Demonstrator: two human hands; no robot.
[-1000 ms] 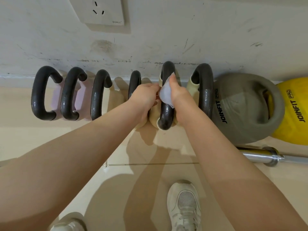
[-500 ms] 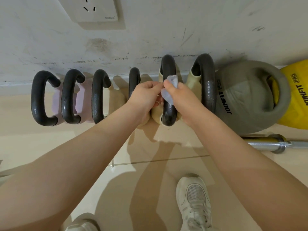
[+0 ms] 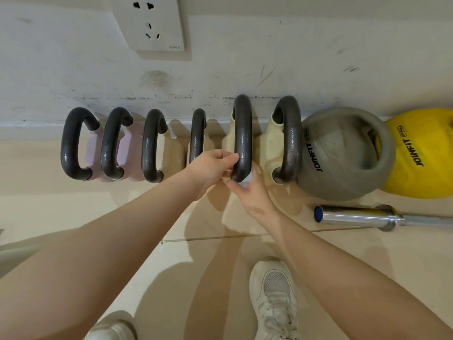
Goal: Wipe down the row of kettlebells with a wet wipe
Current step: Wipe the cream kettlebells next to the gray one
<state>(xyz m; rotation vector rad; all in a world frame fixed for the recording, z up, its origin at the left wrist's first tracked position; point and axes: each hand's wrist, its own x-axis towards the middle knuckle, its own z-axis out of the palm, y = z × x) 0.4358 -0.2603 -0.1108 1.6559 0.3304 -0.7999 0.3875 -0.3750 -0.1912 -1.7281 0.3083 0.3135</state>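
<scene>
Several kettlebells with dark handles stand in a row along the wall. My left hand (image 3: 212, 165) grips the left side of the fifth kettlebell's handle (image 3: 242, 133), near its lower end. My right hand (image 3: 247, 192) sits just below that handle's near end and pinches a small white wet wipe (image 3: 246, 182), mostly hidden between my fingers and the handle. To the left stand two pink kettlebells (image 3: 130, 150) and a beige kettlebell (image 3: 171, 153). On the right sit a cream kettlebell (image 3: 272, 146), a large grey kettlebell (image 3: 343, 153) and a yellow kettlebell (image 3: 426, 153).
A chrome barbell (image 3: 362, 214) lies on the tiled floor at the right, near the grey kettlebell. My white shoes (image 3: 274, 298) stand on the floor below. A wall socket (image 3: 149, 23) is above the row on the scuffed white wall.
My right hand has slid with the wipe from the middle of the handle down to its near end. My left hand has stayed on the handle's left side.
</scene>
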